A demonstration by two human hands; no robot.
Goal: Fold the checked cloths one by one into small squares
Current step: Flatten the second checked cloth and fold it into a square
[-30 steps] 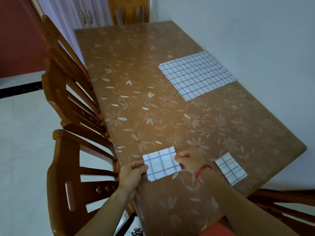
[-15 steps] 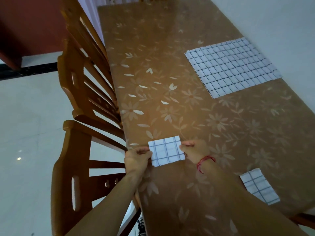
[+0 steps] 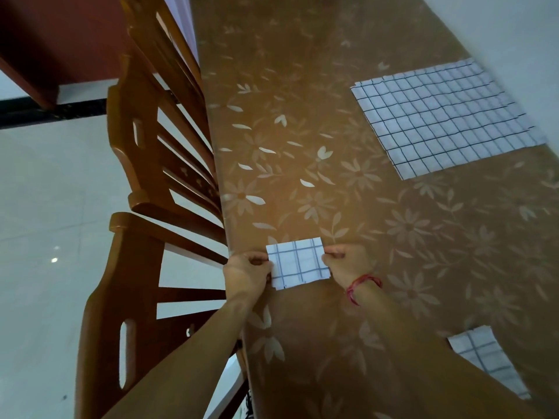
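Note:
A small folded white cloth with dark checks (image 3: 298,261) lies at the near left edge of the brown flowered table (image 3: 348,189). My left hand (image 3: 246,273) pinches its left side and my right hand (image 3: 344,263), with a red thread at the wrist, pinches its right side. Far right on the table lies a large checked cloth (image 3: 447,116), spread flat. A second folded checked cloth (image 3: 487,361) sits near the front right, partly hidden behind my right forearm.
Wooden chairs (image 3: 145,207) stand close along the table's left edge. Beyond them is a pale tiled floor (image 3: 45,192). A white wall (image 3: 514,31) runs along the table's right side.
The view has swung left and downward. Both hands have kept their hold on the small folded cloth, carrying it closer to the table's left edge.

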